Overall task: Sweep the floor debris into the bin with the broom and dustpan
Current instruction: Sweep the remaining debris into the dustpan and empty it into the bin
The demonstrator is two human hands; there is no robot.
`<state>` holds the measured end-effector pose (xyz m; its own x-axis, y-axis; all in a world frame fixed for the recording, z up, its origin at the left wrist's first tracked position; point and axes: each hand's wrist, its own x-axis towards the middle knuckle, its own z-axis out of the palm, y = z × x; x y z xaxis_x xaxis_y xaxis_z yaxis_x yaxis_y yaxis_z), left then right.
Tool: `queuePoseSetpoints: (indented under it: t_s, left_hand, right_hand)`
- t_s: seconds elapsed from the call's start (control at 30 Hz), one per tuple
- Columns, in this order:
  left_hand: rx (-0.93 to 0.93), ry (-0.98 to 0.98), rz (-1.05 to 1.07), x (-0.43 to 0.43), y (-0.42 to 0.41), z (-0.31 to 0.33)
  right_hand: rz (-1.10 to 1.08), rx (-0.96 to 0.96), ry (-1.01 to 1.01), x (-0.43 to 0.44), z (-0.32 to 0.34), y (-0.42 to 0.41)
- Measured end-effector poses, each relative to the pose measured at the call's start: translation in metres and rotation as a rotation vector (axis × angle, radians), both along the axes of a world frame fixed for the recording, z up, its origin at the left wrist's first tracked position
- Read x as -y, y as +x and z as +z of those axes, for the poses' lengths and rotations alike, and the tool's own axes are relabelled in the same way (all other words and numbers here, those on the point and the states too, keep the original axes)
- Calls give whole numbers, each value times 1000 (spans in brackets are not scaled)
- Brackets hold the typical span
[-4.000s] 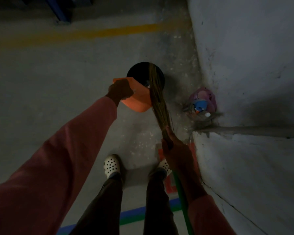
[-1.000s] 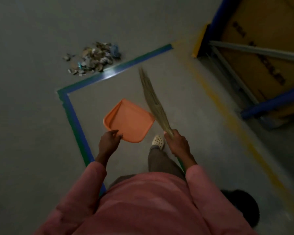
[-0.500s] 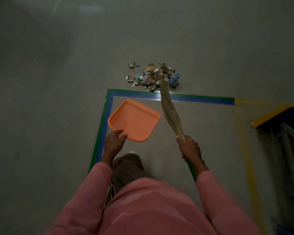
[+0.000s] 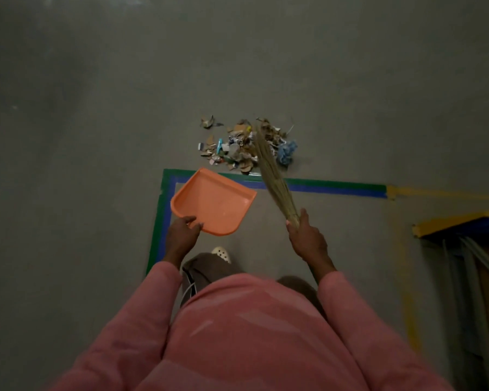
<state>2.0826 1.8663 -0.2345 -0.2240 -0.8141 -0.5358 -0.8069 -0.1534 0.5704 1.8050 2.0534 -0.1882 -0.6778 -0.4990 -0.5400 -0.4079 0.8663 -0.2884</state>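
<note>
A pile of debris (image 4: pixel 239 146), scraps of cardboard, paper and a blue wad, lies on the grey floor just beyond a green and blue tape line. My left hand (image 4: pixel 182 232) grips the near edge of an empty orange dustpan (image 4: pixel 213 201), held above the floor short of the pile. My right hand (image 4: pixel 307 239) grips a straw broom (image 4: pixel 274 179) at the base of its bristles. The bristle tips reach over the right part of the pile. The bin is out of view.
Green and blue floor tape (image 4: pixel 336 187) marks a rectangle around my feet. Yellow tape (image 4: pixel 407 277) runs along the right. A blue and yellow rack base (image 4: pixel 463 221) with grey rails stands at the right edge. One white shoe (image 4: pixel 222 253) shows below the dustpan.
I have turned from the bin and walked toward the debris pile, which now lies nearer and centred ahead. The dustpan and broom have come forward, the bristles reaching over the pile.
</note>
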Motion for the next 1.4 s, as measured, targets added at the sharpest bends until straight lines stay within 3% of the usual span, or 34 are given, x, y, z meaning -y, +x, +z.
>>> queuePoseSetpoints:
  t_s: [0.23, 0.4, 0.6, 0.8, 0.93, 1.13, 1.4]
  left_hand:
    - [8, 19, 0, 74, -57, -1]
    - [12, 46, 110, 111, -101, -26]
    - [81, 59, 296, 139, -189, -23]
    - [144, 82, 308, 164, -280, -35]
    - [182, 126, 196, 175, -319, -108]
    - [227, 236, -24, 177, -355, -271]
    - [280, 302, -88, 176, -391, -451]
  right_hand:
    - [101, -119, -155, 102, 17, -56]
    - [208, -157, -238, 165, 5, -132]
    - [504, -159, -180, 229, -19, -244]
    - [593, -98, -100, 279, -60, -330]
    - [576, -91, -56, 310, -142, -379]
    - [456, -101, 17, 319, -298, -434]
    - [297, -90, 104, 297, -449, -474]
